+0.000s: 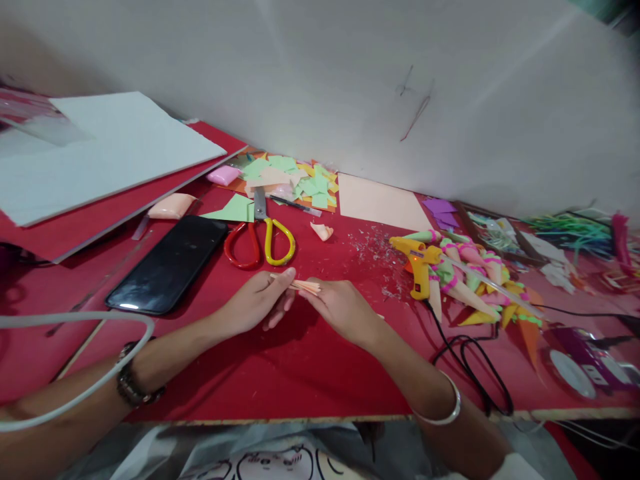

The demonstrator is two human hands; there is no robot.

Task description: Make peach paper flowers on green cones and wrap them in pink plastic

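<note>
Head camera shows your left hand (267,301) pinching the small peach paper piece (306,286) between thumb and fingers, with your right hand (344,310) closed at its other end, over the middle of the red worktop's (300,377) near edge. Toward the far edge lie scissors (260,208), with a black phone (170,265) to their left and a yellow glue gun (421,259) nearer the right edge.

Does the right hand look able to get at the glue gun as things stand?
Probably yes: nothing seems to stand between the right hand and the glue gun, whose handle faces the near side. But its fingers are on the peach paper, so it would likely have to let go.
</note>
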